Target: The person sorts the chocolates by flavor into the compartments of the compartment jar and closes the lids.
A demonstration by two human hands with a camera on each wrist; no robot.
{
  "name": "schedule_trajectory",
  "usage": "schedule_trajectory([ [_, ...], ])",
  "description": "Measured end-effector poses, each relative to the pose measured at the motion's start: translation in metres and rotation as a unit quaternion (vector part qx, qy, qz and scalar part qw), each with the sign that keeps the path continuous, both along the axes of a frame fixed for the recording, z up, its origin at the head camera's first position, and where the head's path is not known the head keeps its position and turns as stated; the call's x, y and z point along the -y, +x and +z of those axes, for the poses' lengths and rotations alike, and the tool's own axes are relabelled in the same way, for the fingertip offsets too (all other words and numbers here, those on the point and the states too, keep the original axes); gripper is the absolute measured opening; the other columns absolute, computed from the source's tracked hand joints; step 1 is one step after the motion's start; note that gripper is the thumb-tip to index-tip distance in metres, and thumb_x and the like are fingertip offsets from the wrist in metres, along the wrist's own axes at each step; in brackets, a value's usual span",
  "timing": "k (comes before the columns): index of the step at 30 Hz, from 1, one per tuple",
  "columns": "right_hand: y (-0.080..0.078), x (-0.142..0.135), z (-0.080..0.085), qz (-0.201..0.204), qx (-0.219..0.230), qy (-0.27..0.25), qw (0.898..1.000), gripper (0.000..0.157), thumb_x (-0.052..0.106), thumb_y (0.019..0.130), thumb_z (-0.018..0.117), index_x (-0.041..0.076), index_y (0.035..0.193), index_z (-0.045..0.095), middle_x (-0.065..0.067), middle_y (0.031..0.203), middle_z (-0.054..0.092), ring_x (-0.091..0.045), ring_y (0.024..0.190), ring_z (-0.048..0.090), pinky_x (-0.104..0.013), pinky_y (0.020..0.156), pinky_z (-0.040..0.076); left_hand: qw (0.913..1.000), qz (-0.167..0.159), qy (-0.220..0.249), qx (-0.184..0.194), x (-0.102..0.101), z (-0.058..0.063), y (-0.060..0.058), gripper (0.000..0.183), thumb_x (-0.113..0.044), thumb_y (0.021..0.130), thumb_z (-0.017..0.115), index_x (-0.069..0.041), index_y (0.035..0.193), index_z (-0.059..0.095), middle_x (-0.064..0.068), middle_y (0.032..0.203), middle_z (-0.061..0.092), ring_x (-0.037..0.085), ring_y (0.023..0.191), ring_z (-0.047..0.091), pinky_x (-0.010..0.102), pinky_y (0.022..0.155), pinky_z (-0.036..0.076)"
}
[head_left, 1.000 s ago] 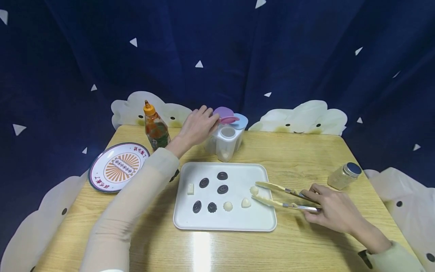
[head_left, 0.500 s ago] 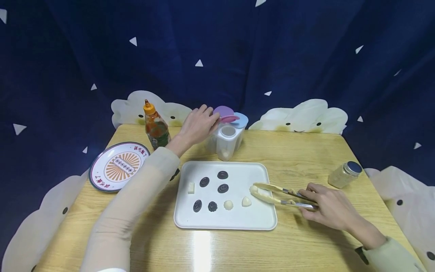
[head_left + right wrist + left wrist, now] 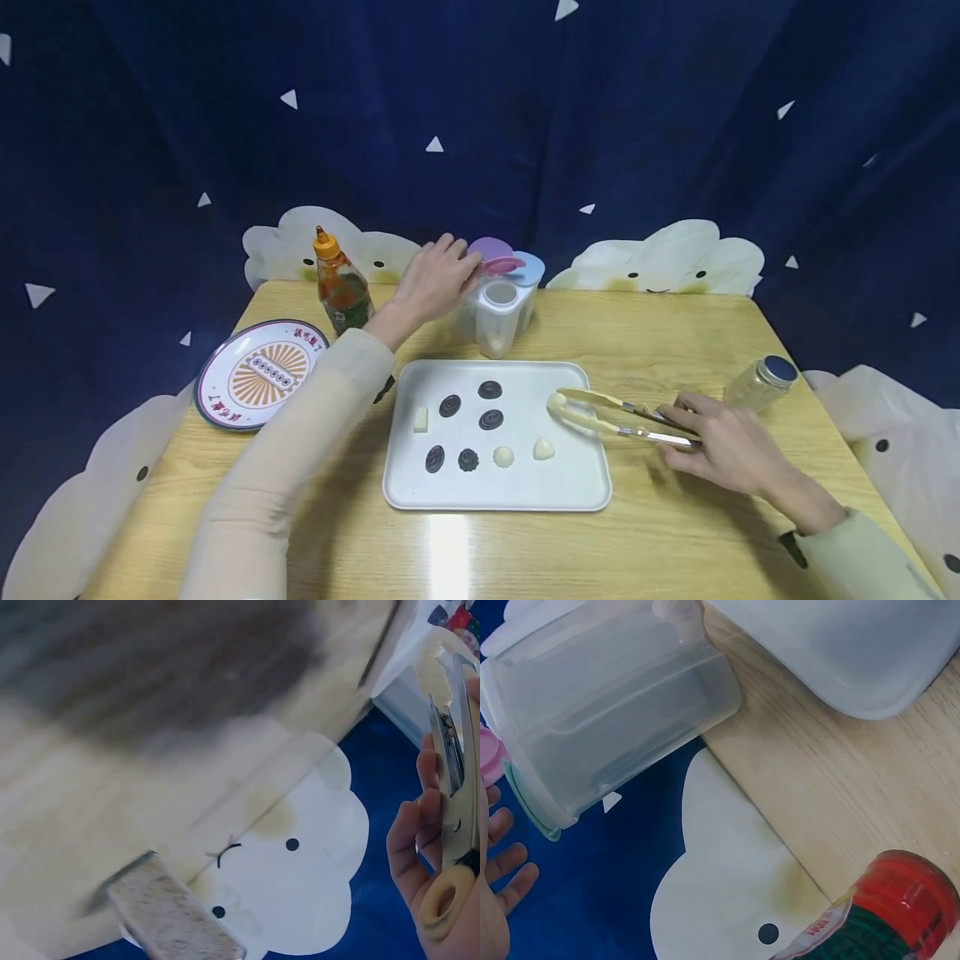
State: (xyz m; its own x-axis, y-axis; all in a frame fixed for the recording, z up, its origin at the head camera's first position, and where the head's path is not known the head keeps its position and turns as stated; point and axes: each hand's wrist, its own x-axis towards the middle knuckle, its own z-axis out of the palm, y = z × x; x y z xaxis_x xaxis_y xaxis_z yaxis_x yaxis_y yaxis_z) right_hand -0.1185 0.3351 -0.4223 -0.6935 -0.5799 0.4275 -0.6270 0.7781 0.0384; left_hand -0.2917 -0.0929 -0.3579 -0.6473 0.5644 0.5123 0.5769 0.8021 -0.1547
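My left hand [image 3: 438, 279] reaches to the container's raised pink lid [image 3: 502, 265] and holds it at its left edge; thumb and index finger are mostly hidden. The clear multi-compartment container [image 3: 498, 321] has a round opening below that lid, and a pale piece shows at its bottom. In the left wrist view, loosely bent fingers [image 3: 510, 866] sit beside the lid. My right hand [image 3: 731, 446] grips metal tongs [image 3: 637, 421] with cream tips. Those tips close around a white chocolate [image 3: 556, 403] over the right of the white tray [image 3: 465, 487].
Several dark and white chocolates [image 3: 491, 419] lie on the tray. A sauce bottle [image 3: 345, 293] and a patterned plate [image 3: 258, 375] stand at left. At right is a blue-capped jar [image 3: 757, 383]. A dark blue curtain [image 3: 480, 100] hangs behind the table.
The tongs' tips have drawn together on the white chocolate and moved slightly left. My right hand has followed a little to the left. My left hand has stayed at the lid.
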Motion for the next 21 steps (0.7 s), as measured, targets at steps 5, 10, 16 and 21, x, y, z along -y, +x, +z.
schedule_trajectory([
  [5,-0.014,0.004,0.012,0.008,-0.015,-0.004,1.000,0.040,0.049,0.079,0.074,0.016,0.101,0.081,0.011,0.083,0.057,0.004,0.059,0.037,-0.018,0.046,0.024,1.0000,0.004,-0.003,0.000,0.000,0.000,0.001,0.025,-0.028,0.109,0.054,-0.008,0.103,0.067,0.013,0.095,0.068,0.033,0.088,0.060,0.042,0.070,0.052],
  [10,-0.027,0.014,0.029,0.013,-0.018,-0.008,1.000,0.041,0.047,0.078,0.075,0.015,0.103,0.081,0.009,0.083,0.060,0.001,0.061,0.041,-0.019,0.047,0.028,1.0000,0.003,-0.003,-0.002,0.000,-0.001,0.001,0.025,-0.029,0.109,0.054,-0.009,0.104,0.067,0.013,0.094,0.068,0.032,0.087,0.060,0.041,0.069,0.052],
  [16,-0.043,0.026,0.046,0.011,-0.007,-0.020,1.000,0.039,0.036,0.073,0.081,0.014,0.105,0.081,0.007,0.085,0.061,-0.002,0.063,0.044,-0.022,0.049,0.032,0.9999,0.001,-0.001,-0.012,0.001,-0.002,0.002,0.024,-0.029,0.108,0.055,-0.009,0.104,0.068,0.013,0.094,0.068,0.032,0.086,0.060,0.041,0.068,0.052],
  [21,-0.055,0.032,0.057,0.021,-0.019,-0.032,0.999,0.039,0.036,0.074,0.081,0.012,0.104,0.080,0.004,0.083,0.061,-0.005,0.062,0.046,-0.024,0.049,0.034,0.9999,-0.002,0.001,-0.011,0.001,-0.001,0.002,0.024,-0.029,0.108,0.055,-0.009,0.105,0.068,0.013,0.094,0.068,0.032,0.086,0.059,0.040,0.068,0.052],
])
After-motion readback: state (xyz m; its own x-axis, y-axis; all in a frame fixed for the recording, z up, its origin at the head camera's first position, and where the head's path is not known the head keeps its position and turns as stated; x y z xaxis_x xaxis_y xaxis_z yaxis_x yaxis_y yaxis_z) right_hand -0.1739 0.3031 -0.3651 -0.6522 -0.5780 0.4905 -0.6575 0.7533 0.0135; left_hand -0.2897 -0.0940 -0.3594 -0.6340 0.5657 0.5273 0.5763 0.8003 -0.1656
